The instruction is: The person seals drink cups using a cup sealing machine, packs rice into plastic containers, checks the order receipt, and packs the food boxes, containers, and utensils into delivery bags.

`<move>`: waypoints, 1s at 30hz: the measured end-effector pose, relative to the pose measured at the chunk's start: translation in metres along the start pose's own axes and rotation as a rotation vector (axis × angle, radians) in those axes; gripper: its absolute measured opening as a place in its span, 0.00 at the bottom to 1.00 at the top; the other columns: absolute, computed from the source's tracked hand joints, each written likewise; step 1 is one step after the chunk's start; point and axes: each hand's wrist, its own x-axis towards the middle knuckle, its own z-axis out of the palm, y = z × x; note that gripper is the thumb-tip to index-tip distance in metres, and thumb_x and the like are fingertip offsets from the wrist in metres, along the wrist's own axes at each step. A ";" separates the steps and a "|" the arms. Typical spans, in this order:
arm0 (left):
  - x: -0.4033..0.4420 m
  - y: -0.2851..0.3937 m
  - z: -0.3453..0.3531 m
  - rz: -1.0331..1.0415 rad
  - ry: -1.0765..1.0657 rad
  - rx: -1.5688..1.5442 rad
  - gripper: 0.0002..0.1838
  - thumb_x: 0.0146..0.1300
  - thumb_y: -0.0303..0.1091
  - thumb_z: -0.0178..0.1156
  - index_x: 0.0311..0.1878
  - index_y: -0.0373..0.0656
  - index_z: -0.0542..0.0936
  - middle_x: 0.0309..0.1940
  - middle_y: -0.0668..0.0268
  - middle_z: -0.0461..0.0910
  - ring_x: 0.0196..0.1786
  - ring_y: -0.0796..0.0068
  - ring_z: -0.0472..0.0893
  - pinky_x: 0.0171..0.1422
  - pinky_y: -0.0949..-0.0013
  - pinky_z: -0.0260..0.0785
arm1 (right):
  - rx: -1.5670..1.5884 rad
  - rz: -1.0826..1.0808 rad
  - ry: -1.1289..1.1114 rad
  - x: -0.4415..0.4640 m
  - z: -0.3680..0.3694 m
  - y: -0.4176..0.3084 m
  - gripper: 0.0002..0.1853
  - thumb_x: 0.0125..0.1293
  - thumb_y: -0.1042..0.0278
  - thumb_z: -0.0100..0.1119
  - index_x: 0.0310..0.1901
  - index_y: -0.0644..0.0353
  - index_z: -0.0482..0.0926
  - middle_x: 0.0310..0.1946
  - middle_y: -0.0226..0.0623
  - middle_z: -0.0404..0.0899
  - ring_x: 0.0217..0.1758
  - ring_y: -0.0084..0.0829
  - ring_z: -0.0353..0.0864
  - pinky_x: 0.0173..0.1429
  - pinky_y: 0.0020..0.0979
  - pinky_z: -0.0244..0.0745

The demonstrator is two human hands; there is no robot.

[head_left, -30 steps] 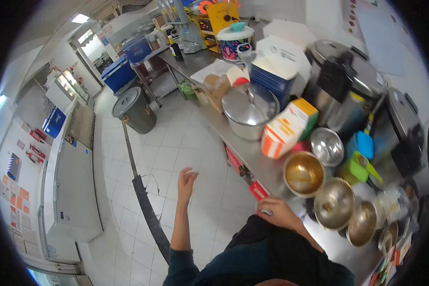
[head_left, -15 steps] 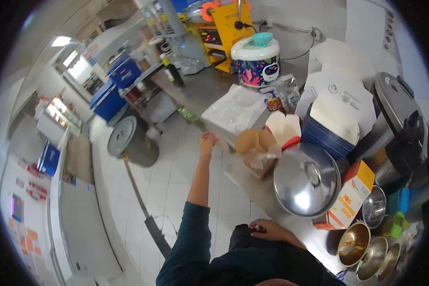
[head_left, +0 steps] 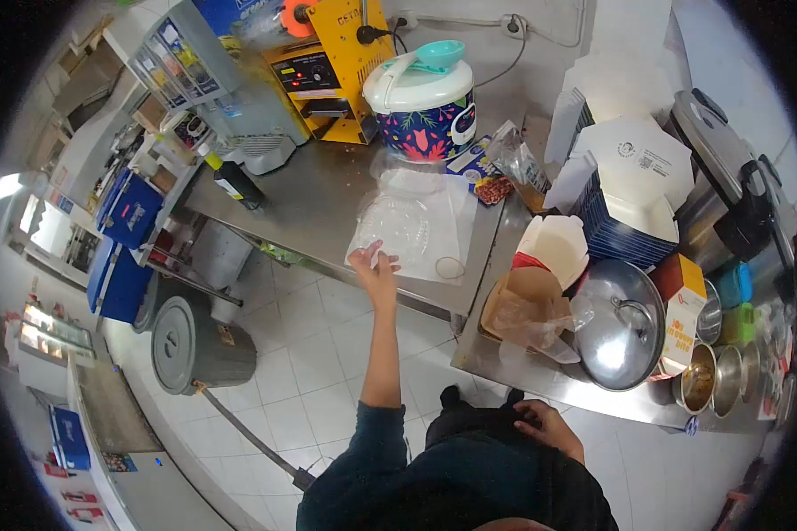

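Observation:
My left hand (head_left: pixel 375 267) reaches out over the near edge of a steel counter (head_left: pixel 319 208), its fingers apart and partly curled. Just beyond its fingertips, a clear plastic container (head_left: pixel 398 226) lies on a white sheet of paper (head_left: pixel 462 212). A thin tan rubber band (head_left: pixel 449 267) rests on the same paper, to the right of that hand. Close to my waist, my right hand (head_left: pixel 553 431) is held against my dark clothing (head_left: pixel 478 427) with its fingers loosely apart. I see nothing held in either hand.
A patterned rice cooker (head_left: pixel 421 115) stands behind the paper, a bottle (head_left: pixel 232 181) to the left. On the right-hand table are a brown paper box (head_left: pixel 518 305), a domed metal lid (head_left: pixel 615 332), stacked blue boxes (head_left: pixel 629 234) and metal bowls (head_left: pixel 698 376). A grey bin (head_left: pixel 208 341) stands on the floor.
The view has swung toward the steel counter. My left hand has come from over the floor to the counter's edge beside the clear container. My right hand stays near my waist.

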 end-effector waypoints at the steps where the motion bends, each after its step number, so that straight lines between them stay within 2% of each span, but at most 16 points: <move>1: -0.003 0.011 0.001 0.000 -0.018 -0.040 0.14 0.56 0.23 0.44 0.43 0.43 0.55 0.44 0.53 0.69 0.27 0.72 0.76 0.24 0.77 0.70 | 0.012 0.019 -0.027 0.001 0.002 -0.010 0.18 0.54 0.65 0.58 0.45 0.61 0.70 0.41 0.42 0.73 0.45 0.36 0.72 0.49 0.32 0.66; 5: -0.016 0.060 0.005 0.006 -0.089 -0.119 0.12 0.60 0.26 0.45 0.43 0.47 0.55 0.46 0.54 0.71 0.29 0.74 0.76 0.27 0.78 0.69 | 0.054 -0.126 -0.163 0.007 -0.003 -0.061 0.17 0.54 0.66 0.57 0.46 0.61 0.71 0.42 0.41 0.73 0.46 0.36 0.72 0.51 0.32 0.66; 8: -0.036 0.095 0.017 -0.007 -0.158 -0.190 0.12 0.60 0.27 0.46 0.43 0.47 0.55 0.45 0.54 0.71 0.30 0.74 0.76 0.28 0.78 0.69 | 0.003 -0.403 -0.092 0.005 -0.022 -0.113 0.15 0.50 0.73 0.60 0.42 0.62 0.73 0.40 0.37 0.74 0.42 0.32 0.73 0.46 0.29 0.68; 10: -0.059 0.117 0.032 -0.015 -0.227 -0.234 0.12 0.60 0.27 0.47 0.43 0.47 0.56 0.44 0.55 0.71 0.31 0.74 0.76 0.28 0.77 0.70 | -0.091 -0.509 0.124 -0.002 -0.037 -0.134 0.15 0.48 0.75 0.60 0.41 0.61 0.73 0.41 0.37 0.74 0.43 0.32 0.74 0.44 0.29 0.70; 11: -0.075 0.128 0.040 -0.017 -0.274 -0.247 0.12 0.60 0.27 0.47 0.43 0.47 0.56 0.44 0.56 0.71 0.31 0.74 0.76 0.28 0.77 0.70 | -0.055 -0.557 0.270 -0.005 -0.044 -0.139 0.20 0.47 0.75 0.61 0.45 0.60 0.71 0.45 0.38 0.72 0.46 0.31 0.71 0.46 0.28 0.68; 12: -0.094 0.139 0.050 -0.025 -0.338 -0.261 0.12 0.60 0.27 0.47 0.44 0.47 0.56 0.43 0.56 0.71 0.32 0.74 0.75 0.28 0.77 0.69 | 0.014 -0.668 0.425 -0.005 -0.050 -0.137 0.30 0.47 0.72 0.62 0.54 0.58 0.63 0.49 0.39 0.68 0.49 0.32 0.70 0.47 0.29 0.68; 14: -0.147 0.165 0.076 -0.077 -0.519 -0.282 0.12 0.61 0.29 0.47 0.44 0.46 0.56 0.44 0.57 0.70 0.36 0.74 0.75 0.32 0.76 0.70 | 0.109 -0.746 0.697 -0.024 -0.065 -0.141 0.38 0.46 0.71 0.63 0.59 0.59 0.55 0.56 0.40 0.59 0.51 0.34 0.69 0.47 0.30 0.67; 16: -0.203 0.163 0.106 -0.125 -0.789 -0.324 0.14 0.61 0.30 0.47 0.46 0.46 0.56 0.47 0.56 0.67 0.42 0.72 0.72 0.38 0.75 0.69 | 0.201 -0.762 0.883 -0.055 -0.080 -0.130 0.37 0.49 0.79 0.54 0.61 0.58 0.48 0.59 0.40 0.54 0.57 0.38 0.64 0.50 0.30 0.65; 19: -0.291 0.154 0.149 -0.229 -1.211 -0.367 0.20 0.61 0.31 0.47 0.53 0.45 0.52 0.55 0.54 0.58 0.53 0.68 0.65 0.50 0.69 0.64 | 0.343 -0.733 0.901 -0.130 -0.114 -0.075 0.34 0.51 0.83 0.48 0.61 0.59 0.48 0.60 0.40 0.52 0.54 0.38 0.67 0.49 0.30 0.67; 21: -0.343 0.160 0.176 -0.357 -1.420 -0.318 0.26 0.62 0.34 0.46 0.59 0.44 0.47 0.59 0.53 0.53 0.58 0.65 0.61 0.60 0.64 0.56 | 0.099 -0.620 1.294 -0.198 -0.135 -0.025 0.27 0.55 0.85 0.36 0.59 0.62 0.53 0.59 0.42 0.55 0.55 0.37 0.67 0.52 0.32 0.68; 22: -0.366 0.136 0.189 -0.178 -1.414 -0.310 0.33 0.63 0.48 0.40 0.64 0.45 0.40 0.62 0.53 0.48 0.63 0.61 0.55 0.63 0.62 0.50 | 0.004 -0.522 1.484 -0.232 -0.142 -0.004 0.28 0.54 0.86 0.34 0.59 0.62 0.53 0.58 0.43 0.56 0.57 0.37 0.64 0.53 0.32 0.68; 23: -0.393 0.117 0.201 -0.112 -1.380 -0.314 0.33 0.63 0.49 0.39 0.64 0.45 0.40 0.62 0.53 0.48 0.63 0.61 0.55 0.63 0.61 0.49 | -0.077 -0.397 1.667 -0.266 -0.149 0.017 0.28 0.54 0.87 0.32 0.60 0.63 0.53 0.58 0.44 0.58 0.59 0.37 0.62 0.54 0.32 0.67; 24: -0.423 0.106 0.214 -0.083 -1.342 -0.321 0.33 0.63 0.50 0.38 0.64 0.45 0.40 0.62 0.53 0.48 0.63 0.61 0.55 0.63 0.61 0.49 | -0.383 -0.186 1.860 -0.294 -0.152 0.032 0.29 0.52 0.88 0.31 0.59 0.63 0.55 0.57 0.43 0.60 0.61 0.38 0.59 0.57 0.33 0.64; 27: -0.509 0.092 0.260 -0.293 -1.335 -0.413 0.34 0.62 0.53 0.36 0.64 0.45 0.41 0.62 0.53 0.48 0.63 0.60 0.55 0.63 0.60 0.48 | -0.410 -0.099 1.713 -0.323 -0.129 0.072 0.29 0.50 0.89 0.30 0.57 0.61 0.59 0.56 0.41 0.61 0.60 0.39 0.60 0.59 0.34 0.60; 29: -0.550 0.096 0.290 -0.390 -1.412 -0.460 0.34 0.61 0.55 0.34 0.64 0.46 0.42 0.62 0.53 0.49 0.63 0.60 0.54 0.64 0.60 0.47 | -0.290 -0.025 1.529 -0.330 -0.125 0.051 0.30 0.47 0.91 0.30 0.54 0.61 0.63 0.56 0.40 0.62 0.60 0.38 0.60 0.59 0.34 0.58; 30: -0.563 0.099 0.302 -0.429 -1.458 -0.484 0.34 0.60 0.56 0.33 0.64 0.46 0.42 0.62 0.53 0.49 0.63 0.60 0.54 0.64 0.60 0.46 | -0.380 0.027 1.591 -0.345 -0.134 0.078 0.29 0.46 0.90 0.29 0.52 0.61 0.64 0.55 0.39 0.64 0.57 0.36 0.63 0.55 0.32 0.63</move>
